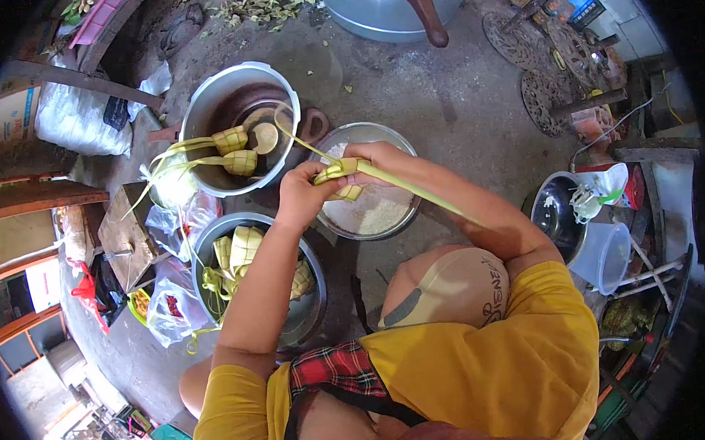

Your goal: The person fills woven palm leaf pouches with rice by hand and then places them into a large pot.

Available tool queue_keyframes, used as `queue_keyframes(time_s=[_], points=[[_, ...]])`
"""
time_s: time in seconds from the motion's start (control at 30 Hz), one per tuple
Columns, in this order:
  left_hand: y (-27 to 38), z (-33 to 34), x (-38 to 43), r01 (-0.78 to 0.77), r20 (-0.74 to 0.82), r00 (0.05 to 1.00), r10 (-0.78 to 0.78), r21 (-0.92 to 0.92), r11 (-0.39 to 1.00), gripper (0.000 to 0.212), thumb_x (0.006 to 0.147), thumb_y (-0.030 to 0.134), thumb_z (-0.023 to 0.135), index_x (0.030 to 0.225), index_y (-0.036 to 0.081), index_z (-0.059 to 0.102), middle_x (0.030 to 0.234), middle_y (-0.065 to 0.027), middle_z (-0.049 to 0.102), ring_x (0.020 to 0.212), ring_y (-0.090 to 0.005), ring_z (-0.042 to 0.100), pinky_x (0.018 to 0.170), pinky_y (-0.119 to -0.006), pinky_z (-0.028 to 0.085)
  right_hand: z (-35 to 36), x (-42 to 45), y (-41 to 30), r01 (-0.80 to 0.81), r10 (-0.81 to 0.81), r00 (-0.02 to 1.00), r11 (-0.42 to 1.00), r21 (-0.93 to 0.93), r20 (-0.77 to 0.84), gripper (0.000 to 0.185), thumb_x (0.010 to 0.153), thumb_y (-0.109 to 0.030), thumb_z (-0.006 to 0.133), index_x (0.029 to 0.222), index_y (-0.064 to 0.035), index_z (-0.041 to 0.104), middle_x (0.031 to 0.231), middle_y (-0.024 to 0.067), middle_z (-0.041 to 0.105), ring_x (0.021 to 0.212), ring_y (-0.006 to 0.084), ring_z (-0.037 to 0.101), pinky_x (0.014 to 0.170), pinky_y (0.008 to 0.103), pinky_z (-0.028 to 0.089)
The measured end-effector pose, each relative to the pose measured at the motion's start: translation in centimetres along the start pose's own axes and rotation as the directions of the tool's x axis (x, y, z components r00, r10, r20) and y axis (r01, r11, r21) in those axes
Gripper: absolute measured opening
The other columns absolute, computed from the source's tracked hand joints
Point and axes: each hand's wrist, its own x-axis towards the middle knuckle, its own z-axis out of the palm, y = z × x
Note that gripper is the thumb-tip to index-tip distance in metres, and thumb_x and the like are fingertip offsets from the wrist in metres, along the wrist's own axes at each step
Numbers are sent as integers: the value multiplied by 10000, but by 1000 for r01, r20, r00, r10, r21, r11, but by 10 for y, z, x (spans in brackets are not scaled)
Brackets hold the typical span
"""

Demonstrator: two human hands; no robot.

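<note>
Both hands hold one woven palm-leaf pouch [346,174] with long leaf tails, above the near-left edge of a round metal bowl of white rice grains [382,214]. My left hand [305,192] grips the pouch's left side; my right hand [373,160] pinches its upper right part, where a long strip runs down along the forearm. Two similar pouches [241,162] lie inside a deep aluminium pot [292,99] at the upper left, their tails over its rim. More woven pouches [245,246] sit in a metal basin [203,241] beside my left forearm.
A large aluminium pot [373,27] with a brown handle stands at the top. Plastic bags [173,304] and a wooden block [126,236] lie left. A dark metal bowl [555,211] and a clear plastic tub [605,256] are at the right. Cut leaves [266,8] lie on the floor.
</note>
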Motion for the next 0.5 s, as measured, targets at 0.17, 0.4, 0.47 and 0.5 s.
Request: queue_keyframes(time_s=[0.17, 0.4, 0.47, 0.5], points=[[6, -2, -7, -74, 3, 997, 77, -250, 965, 224, 774, 126, 681, 943, 14, 586, 863, -42, 608, 781, -102, 562, 692, -238, 467, -4, -3, 7, -89, 80, 996, 967, 239, 49, 357, 785, -196, 652, 1099, -75, 533, 963, 61, 595, 847, 151, 577, 747, 289, 474], [-4, -2, -7, -3, -39, 999, -13, -394, 919, 161, 850, 159, 594, 962, 47, 563, 860, -13, 588, 786, -100, 573, 714, -258, 490, -15, -6, 9, -301, 229, 952, 815, 495, 202, 446, 803, -180, 625, 1204, -51, 478, 1069, 68, 559, 942, 173, 565, 786, 296, 491], [-17, -1, -4, -13, -45, 999, -4, -364, 931, 182, 848, 186, 602, 976, 67, 550, 870, -7, 596, 795, -97, 578, 715, -263, 485, -13, -4, 13, -227, 185, 971, 915, 335, 152, 431, 797, -202, 625, 1172, -41, 488, 1035, 82, 573, 923, 167, 570, 760, 287, 486], [-17, -1, -4, -28, -48, 999, 10, -393, 919, 189, 845, 184, 605, 978, 62, 550, 869, -7, 596, 792, -100, 579, 709, -261, 489, -14, -4, 10, -227, 185, 971, 915, 335, 154, 431, 797, -202, 625, 1172, -41, 488, 1035, 82, 573, 923, 167, 570, 760, 287, 486]])
